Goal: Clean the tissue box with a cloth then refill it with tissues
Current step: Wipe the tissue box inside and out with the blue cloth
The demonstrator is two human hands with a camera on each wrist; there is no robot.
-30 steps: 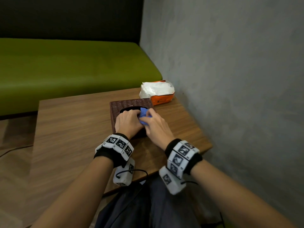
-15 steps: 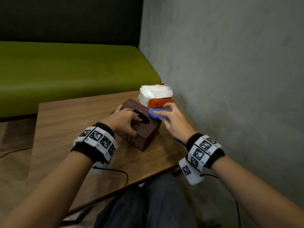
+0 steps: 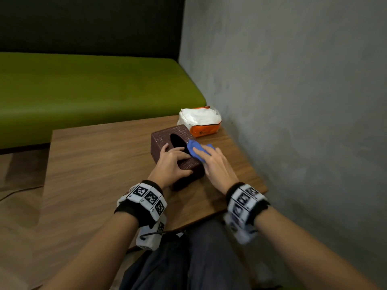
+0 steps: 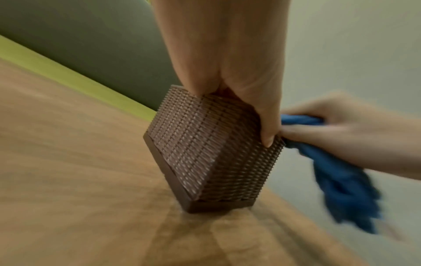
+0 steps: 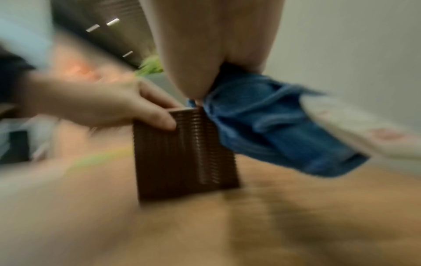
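The brown woven tissue box point(image 3: 180, 152) stands on the wooden table point(image 3: 100, 164), turned at an angle, with its dark oval opening facing up. In the left wrist view its far edge looks lifted, so that it leans on its near bottom edge, though the blur makes this hard to judge.

The left hand point(image 3: 170, 164) grips the near end of the box, fingers curled over the top beside the opening and thumb down on the side wall. The right hand point(image 3: 216, 166) holds a blue cloth point(image 3: 196, 150) bunched under its fingers and presses it against the top right edge of the box, just beside the opening. In the right wrist view the loose part of the cloth hangs down past the right side of the box.

Behind the box, near the grey wall point(image 3: 293, 101), lies an orange pack of tissues point(image 3: 200, 120), its top open and white tissues showing. It has a small dark mark on its orange side, too small to read. No other writing can be made out.

Both wrists wear bands point(image 3: 146, 197) printed with black-and-white square code patterns. A green bench seat point(image 3: 94, 91) runs behind the table.
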